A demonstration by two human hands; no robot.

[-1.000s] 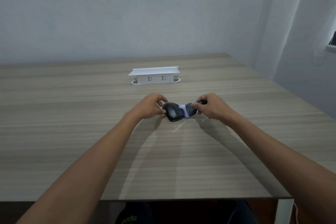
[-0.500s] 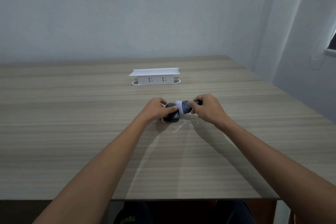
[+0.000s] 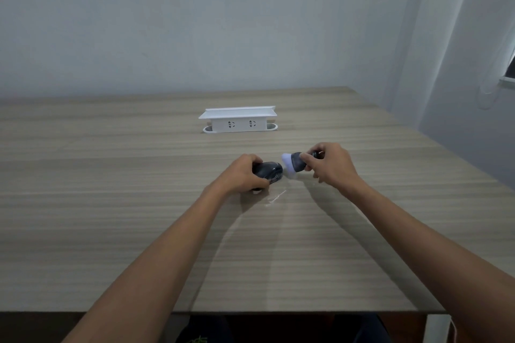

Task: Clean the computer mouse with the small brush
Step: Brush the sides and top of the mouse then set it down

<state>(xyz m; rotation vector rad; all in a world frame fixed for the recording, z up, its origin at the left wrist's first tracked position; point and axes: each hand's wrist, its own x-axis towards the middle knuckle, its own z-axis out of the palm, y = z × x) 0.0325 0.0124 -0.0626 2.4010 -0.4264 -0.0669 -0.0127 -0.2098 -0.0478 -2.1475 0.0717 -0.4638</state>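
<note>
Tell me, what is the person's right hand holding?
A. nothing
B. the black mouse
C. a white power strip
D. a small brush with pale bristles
D: the right hand grips the small brush, bristles pointed at the mouse in the left hand.

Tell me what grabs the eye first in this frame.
The two bare arms reaching to mid-table: the left hand clamps the dark computer mouse against the wooden table, while the right hand holds the small brush, its pale bristles pointing at the mouse's right end. Behind them, alone near the far edge, sits a white power strip.
</note>
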